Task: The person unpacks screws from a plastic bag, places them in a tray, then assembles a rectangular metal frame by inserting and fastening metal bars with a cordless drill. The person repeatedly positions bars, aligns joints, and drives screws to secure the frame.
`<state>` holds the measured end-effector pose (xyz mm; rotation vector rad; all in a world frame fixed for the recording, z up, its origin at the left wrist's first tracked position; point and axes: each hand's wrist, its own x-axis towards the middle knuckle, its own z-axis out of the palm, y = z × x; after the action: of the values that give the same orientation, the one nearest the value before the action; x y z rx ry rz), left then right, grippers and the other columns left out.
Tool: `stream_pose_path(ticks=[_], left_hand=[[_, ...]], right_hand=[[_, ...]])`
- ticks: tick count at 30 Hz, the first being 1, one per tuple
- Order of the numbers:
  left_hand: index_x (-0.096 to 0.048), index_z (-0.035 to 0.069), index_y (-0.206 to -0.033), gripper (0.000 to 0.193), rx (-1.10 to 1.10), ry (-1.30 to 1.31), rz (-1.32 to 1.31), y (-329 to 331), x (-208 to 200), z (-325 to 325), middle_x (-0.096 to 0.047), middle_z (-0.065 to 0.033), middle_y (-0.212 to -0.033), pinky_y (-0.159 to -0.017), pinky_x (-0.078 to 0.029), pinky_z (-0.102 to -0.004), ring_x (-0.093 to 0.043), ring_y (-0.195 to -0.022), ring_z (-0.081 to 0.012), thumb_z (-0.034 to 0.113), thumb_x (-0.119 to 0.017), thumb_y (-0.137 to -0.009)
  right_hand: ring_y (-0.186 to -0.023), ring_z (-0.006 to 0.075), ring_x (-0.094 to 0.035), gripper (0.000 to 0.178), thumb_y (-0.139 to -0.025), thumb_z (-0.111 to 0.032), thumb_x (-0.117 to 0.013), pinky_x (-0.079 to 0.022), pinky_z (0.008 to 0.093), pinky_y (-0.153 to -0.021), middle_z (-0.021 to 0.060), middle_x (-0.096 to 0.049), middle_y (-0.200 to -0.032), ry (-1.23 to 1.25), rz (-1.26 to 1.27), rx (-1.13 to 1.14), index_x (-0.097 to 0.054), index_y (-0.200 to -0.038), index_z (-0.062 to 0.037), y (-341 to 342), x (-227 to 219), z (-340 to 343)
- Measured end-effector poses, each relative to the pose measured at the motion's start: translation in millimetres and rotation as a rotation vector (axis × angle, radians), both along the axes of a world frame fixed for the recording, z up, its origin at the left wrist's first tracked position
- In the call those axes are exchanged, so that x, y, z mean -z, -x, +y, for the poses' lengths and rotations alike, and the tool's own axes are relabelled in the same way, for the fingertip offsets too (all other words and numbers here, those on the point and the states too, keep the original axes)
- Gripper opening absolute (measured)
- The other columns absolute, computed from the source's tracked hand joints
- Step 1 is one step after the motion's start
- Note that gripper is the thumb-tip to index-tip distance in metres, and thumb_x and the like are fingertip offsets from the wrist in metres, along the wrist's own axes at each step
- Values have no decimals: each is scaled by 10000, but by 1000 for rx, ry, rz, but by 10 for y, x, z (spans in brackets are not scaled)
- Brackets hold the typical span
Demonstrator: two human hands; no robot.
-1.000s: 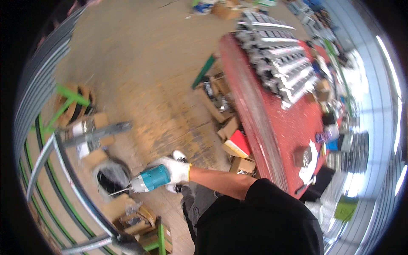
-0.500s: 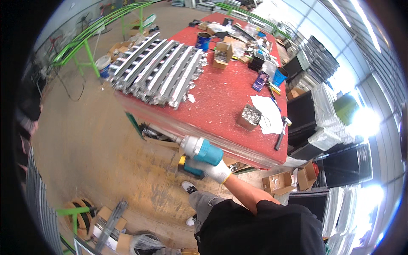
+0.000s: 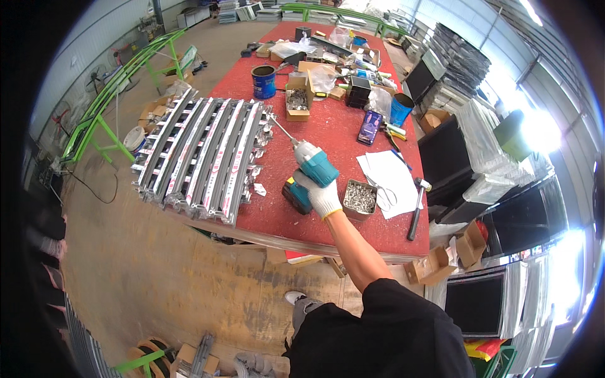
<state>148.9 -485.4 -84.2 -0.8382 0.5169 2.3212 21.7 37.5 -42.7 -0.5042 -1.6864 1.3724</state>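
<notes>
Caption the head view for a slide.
Gloved right hand holds a teal power tool at a red table, beside stacked metal rails.

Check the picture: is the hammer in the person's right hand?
No: the right hand grips a teal power tool, while the hammer lies on the red table.

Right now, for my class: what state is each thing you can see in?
Drill: held; unclear whether running
Right hand: gloved, closed around the drill's grip
Metal rails: stacked
Red table: cluttered
Small carton: open, holding metal pieces
Square container: open, filled with small metal parts
Left blue can: upright, open
Hammer: lying flat
Scissors: lying on paper; blades unclear
</notes>
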Motion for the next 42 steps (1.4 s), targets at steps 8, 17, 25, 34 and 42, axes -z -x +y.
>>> stream_pose_path(ticks=[8, 17, 25, 34, 42], left_hand=[[-480, 164, -845, 360, 18, 688, 192, 190, -377, 325, -336, 54, -690, -492, -293, -281, -300, -566, -105, 350, -619, -1120], [-460, 164, -847, 364, 28, 704, 208, 295, -241, 146, -330, 48, -703, -508, -282, -282, -297, -576, -103, 346, -635, -1109], [-516, 150, -903, 291, -86, 641, 120, 292, -369, -517, -370, 44, -722, -538, -309, -286, -318, -602, -102, 314, -664, -1091], [-640, 8, -1210, 240, -206, 792, 482, -164, -437, -2130, -495, -18, -820, -620, -452, -279, -523, -729, -159, 148, -667, -1018], [-610, 106, -742, 428, -719, 888, 166, -1278, -578, -2660, -465, 33, -599, -450, -290, -283, -393, -467, -94, 399, -690, -1044]], right_hand=[[-1311, 245, -676, 467, -916, -32, -784, -503, 354, -1118, 109, -721, -1425, -92, -144, -90, -711, -1376, -66, 184, 246, 131], [-1054, 338, -759, 444, -870, -268, -811, -584, 445, -949, 182, -778, -1144, -42, -647, 185, -714, -1239, -40, 21, 197, 30], [-1042, 438, -726, 339, -898, -235, -702, -574, 537, -926, 252, -754, -1085, -269, -895, 186, -714, -1177, -43, -546, 309, -1251], [-1055, 447, -710, 303, -940, -180, -622, -561, 514, -926, 227, -765, -1102, -380, -661, -869, -740, -1199, -75, 160, 416, -3951], [-925, 448, -738, 266, -976, -277, -624, -593, 540, -816, 232, -768, -990, -815, -454, -1413, -770, -1098, -90, 618, 169, -6215]])
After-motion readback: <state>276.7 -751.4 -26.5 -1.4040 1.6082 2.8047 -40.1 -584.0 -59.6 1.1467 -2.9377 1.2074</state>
